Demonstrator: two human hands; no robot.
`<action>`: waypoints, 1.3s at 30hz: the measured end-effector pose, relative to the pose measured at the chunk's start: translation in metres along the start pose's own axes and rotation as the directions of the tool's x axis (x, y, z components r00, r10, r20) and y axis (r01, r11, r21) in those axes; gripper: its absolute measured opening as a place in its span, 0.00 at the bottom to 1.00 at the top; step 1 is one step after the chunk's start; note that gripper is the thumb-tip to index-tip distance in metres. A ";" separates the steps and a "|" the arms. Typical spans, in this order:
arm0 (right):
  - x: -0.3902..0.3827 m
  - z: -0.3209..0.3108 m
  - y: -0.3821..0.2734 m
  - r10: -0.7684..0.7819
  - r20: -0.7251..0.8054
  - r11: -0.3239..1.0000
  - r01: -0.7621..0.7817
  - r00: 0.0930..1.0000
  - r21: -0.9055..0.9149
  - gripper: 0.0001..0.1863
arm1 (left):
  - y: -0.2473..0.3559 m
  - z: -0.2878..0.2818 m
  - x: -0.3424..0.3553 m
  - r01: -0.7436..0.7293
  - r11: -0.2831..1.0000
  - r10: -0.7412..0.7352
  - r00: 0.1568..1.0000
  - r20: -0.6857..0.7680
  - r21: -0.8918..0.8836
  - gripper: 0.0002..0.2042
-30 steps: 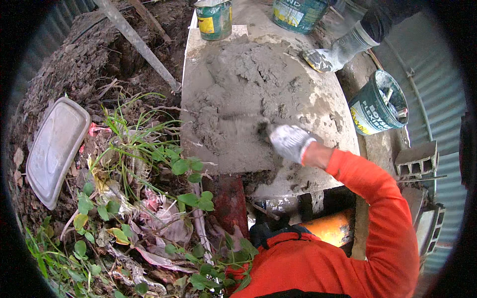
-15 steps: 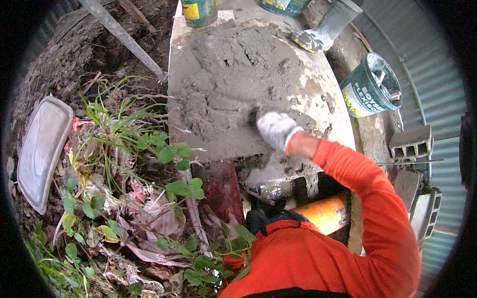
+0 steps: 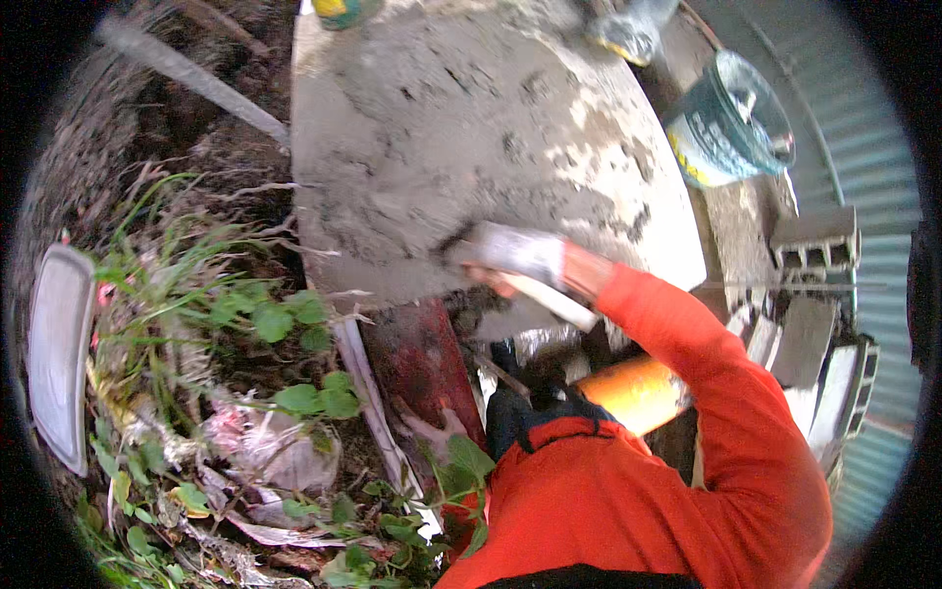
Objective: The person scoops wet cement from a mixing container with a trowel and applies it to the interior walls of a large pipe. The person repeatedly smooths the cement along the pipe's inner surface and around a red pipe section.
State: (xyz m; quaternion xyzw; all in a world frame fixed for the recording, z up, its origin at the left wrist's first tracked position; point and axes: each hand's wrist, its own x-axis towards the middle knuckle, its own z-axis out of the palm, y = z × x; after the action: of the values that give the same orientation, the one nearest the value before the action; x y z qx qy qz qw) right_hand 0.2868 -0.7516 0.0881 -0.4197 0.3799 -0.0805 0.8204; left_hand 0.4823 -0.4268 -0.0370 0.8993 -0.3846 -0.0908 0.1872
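Observation:
My right hand [image 3: 510,255], in a dirty white glove, is closed around the pale handle [image 3: 556,299] of what looks like a trowel. Its dark blade [image 3: 453,239] is smeared by motion and lies against the wet grey mortar [image 3: 412,157], near the close edge of a large pale board [image 3: 677,236]. What appears to be my left hand [image 3: 432,429] rests low beside a dark red surface [image 3: 422,363], fingers apart, with nothing visible in it. Leaves partly cover its red sleeve [image 3: 461,520].
Plants [image 3: 304,393] and crumpled plastic [image 3: 275,447] crowd the left, beyond them a grey tray [image 3: 61,353]. At right stand a green bucket [image 3: 716,137] and hollow blocks [image 3: 814,245] by a corrugated wall [image 3: 863,147]. An orange pipe [image 3: 633,393] lies below the board; a boot [image 3: 633,31] stands far off.
My right hand has come nearer and to the left, turning so that the pale handle now shows. The view has shifted; the board sits higher in it.

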 end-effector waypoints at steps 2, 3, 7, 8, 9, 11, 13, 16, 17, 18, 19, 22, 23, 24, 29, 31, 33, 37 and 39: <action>0.021 0.031 -0.021 0.061 -0.213 0.998 -0.063 0.975 -0.002 0.13 | -0.012 -0.007 0.006 -0.060 0.985 0.053 0.997 0.048 0.162 0.43; 0.025 0.038 -0.027 0.028 -0.161 0.999 -0.022 0.987 0.039 0.15 | -0.016 -0.011 0.018 -0.239 0.953 0.250 0.967 -0.043 0.185 0.42; 0.021 -0.004 0.010 -0.108 0.117 0.936 0.062 0.987 0.346 0.15 | -0.012 -0.035 0.013 -0.291 0.807 0.283 0.954 0.097 0.515 0.39; 0.024 -0.007 0.008 -0.177 0.207 0.946 0.109 0.962 0.304 0.14 | -0.019 -0.042 0.020 -0.304 0.748 0.281 0.950 0.134 0.589 0.37; 0.010 -0.018 0.010 -0.230 0.253 0.950 0.161 0.940 0.267 0.13 | -0.023 -0.030 0.018 -0.370 0.730 0.376 0.920 0.114 0.575 0.32; -0.019 -0.027 0.003 -0.221 0.339 0.934 0.098 0.915 0.343 0.12 | -0.040 -0.016 0.020 -0.458 0.666 0.540 0.841 0.044 0.589 0.26; -0.080 -0.028 -0.004 -0.166 0.366 0.841 -0.062 0.916 0.537 0.12 | -0.040 -0.023 0.023 -0.495 0.534 0.574 0.807 0.136 0.685 0.24; -0.163 -0.028 0.011 -0.227 0.378 0.724 -0.104 0.898 0.682 0.15 | -0.058 -0.015 0.043 -0.431 0.757 0.448 0.890 0.090 0.491 0.25; -0.189 -0.026 0.027 -0.256 0.434 0.615 -0.201 0.864 0.762 0.17 | -0.063 -0.014 0.045 -0.430 0.763 0.434 0.894 0.111 0.483 0.30; -0.211 -0.024 0.042 -0.280 0.457 0.542 -0.253 0.844 0.801 0.20 | -0.061 -0.013 0.047 -0.418 0.768 0.417 0.901 0.116 0.485 0.36; -0.236 -0.023 0.064 -0.298 0.467 0.454 -0.307 0.833 0.836 0.23 | 0.016 -0.051 0.026 -0.368 0.861 0.332 0.930 0.159 0.351 0.35; -0.321 0.003 0.132 -0.198 0.311 0.330 -0.236 0.930 0.914 0.27 | -0.029 -0.037 0.047 -0.412 0.862 0.399 0.911 0.108 0.294 0.35; -0.347 0.012 0.153 -0.178 0.213 0.342 -0.143 0.961 0.929 0.24 | -0.037 -0.036 0.049 -0.493 0.816 0.486 0.868 0.103 0.302 0.35; -0.378 0.024 0.179 -0.144 0.091 0.348 -0.036 0.985 0.937 0.21 | 0.011 -0.046 0.028 -0.367 0.905 0.350 0.930 0.114 0.216 0.33; -0.481 0.054 0.290 0.173 -0.290 0.457 0.184 0.941 0.870 0.11 | -0.024 -0.040 0.059 -0.581 0.649 0.583 0.795 0.169 0.491 0.29; -0.502 0.052 0.336 0.271 -0.527 0.755 0.161 0.806 0.635 0.10 | -0.017 -0.040 0.060 -0.487 0.810 0.467 0.873 0.142 0.327 0.28; -0.507 0.031 0.414 0.306 -0.506 0.613 0.240 0.807 0.753 0.14 | -0.044 -0.037 0.084 -0.559 0.717 0.544 0.822 0.166 0.417 0.29; -0.494 -0.033 0.549 0.385 -0.597 0.733 0.161 0.704 0.661 0.12 | -0.013 -0.049 0.065 -0.392 0.901 0.378 0.920 0.108 0.186 0.36; -0.492 -0.074 0.609 0.396 -0.552 0.647 0.204 0.734 0.735 0.14 | 0.002 -0.040 0.047 -0.371 0.913 0.352 0.926 0.136 0.170 0.37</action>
State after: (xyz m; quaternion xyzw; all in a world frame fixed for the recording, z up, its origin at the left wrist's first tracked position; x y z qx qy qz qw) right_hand -0.2217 -0.1891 -0.1216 0.0429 0.6024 -0.3289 0.7260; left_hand 0.5258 -0.4514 -0.0007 0.8206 -0.5604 -0.0628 0.0930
